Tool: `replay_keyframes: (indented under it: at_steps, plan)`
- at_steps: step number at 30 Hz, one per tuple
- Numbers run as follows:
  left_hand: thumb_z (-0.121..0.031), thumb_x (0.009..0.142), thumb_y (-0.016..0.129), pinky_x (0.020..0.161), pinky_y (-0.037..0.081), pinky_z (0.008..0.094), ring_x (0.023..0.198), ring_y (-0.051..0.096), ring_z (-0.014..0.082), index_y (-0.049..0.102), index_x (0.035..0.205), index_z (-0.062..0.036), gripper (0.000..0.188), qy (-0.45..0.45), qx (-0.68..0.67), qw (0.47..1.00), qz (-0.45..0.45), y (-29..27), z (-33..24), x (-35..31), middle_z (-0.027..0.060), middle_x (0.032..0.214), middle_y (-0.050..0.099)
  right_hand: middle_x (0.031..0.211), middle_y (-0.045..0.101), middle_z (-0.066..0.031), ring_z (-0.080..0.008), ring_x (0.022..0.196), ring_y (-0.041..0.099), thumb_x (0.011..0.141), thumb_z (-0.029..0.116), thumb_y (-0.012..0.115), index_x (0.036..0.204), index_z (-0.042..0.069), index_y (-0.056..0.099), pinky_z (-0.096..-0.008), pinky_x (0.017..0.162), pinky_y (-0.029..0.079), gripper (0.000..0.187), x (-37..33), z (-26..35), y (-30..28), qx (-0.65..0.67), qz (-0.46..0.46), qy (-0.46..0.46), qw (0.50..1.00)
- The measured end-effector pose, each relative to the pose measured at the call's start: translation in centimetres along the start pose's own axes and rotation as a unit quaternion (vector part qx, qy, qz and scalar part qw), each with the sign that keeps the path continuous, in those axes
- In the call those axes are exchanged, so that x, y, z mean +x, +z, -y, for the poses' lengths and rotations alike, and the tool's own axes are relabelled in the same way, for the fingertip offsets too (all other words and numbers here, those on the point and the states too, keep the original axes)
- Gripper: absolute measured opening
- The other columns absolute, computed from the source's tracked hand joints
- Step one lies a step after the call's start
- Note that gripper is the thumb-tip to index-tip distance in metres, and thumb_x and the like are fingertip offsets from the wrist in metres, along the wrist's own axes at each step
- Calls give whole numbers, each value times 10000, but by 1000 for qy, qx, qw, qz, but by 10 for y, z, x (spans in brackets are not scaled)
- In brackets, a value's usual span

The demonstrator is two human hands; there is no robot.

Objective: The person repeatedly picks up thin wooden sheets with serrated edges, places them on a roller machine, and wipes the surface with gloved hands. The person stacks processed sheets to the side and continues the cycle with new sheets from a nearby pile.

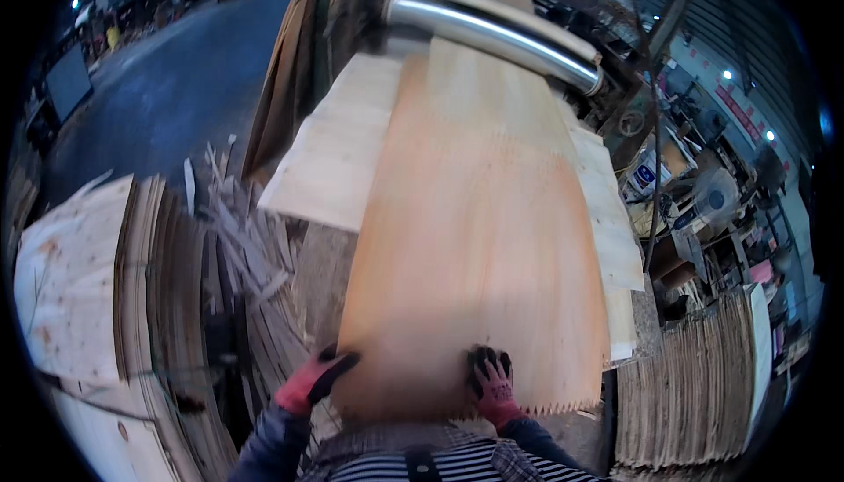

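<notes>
A long tan wood veneer sheet [475,253] with a jagged near edge lies in front of me, reaching away toward a shiny metal roller. My left hand [309,382], in a pink glove with black fingers, grips its left edge near the front corner. On top of the same sheet, close to its jagged end, rests my right hand [492,381], gloved alike, with fingers apart. Paler veneer sheets [338,143] lie underneath and stick out on both sides.
The roller [497,33] spans the far end. Stacked veneer [75,280] stands at left beside scattered wood strips [251,244]. Another upright stack [686,385] stands at right. Beyond it are a fan [714,196] and a white bucket [646,174].
</notes>
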State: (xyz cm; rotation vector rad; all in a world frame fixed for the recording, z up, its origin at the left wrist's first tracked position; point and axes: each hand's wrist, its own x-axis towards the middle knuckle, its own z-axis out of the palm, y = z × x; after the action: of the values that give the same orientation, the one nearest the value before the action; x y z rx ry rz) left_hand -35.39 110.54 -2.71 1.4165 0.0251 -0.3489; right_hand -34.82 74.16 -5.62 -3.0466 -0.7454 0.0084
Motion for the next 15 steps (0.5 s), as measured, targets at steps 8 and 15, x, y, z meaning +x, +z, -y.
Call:
replay_keyframes:
  at_steps: [8, 15]
  plan:
    - [-242, 847, 528, 946, 321, 309, 1099, 428, 194, 306, 1256, 34, 541, -30, -36, 983, 178, 100, -131, -30, 134, 1191, 453, 1201, 392, -213, -403, 1098, 382, 634, 308, 637, 1186, 27, 365, -521, 929, 289, 677, -90, 34, -23, 184, -264, -3, 947]
    - [-162, 818, 521, 868, 381, 338, 1032, 464, 335, 383, 1217, -2, 451, 185, 69, 968, -153, 40, 15, -2, 205, 1157, 448, 1081, 516, -177, -379, 995, 480, 640, 232, 618, 983, 34, 566, -478, 884, 360, 400, -93, 19, -88, 37, -213, 68, 974]
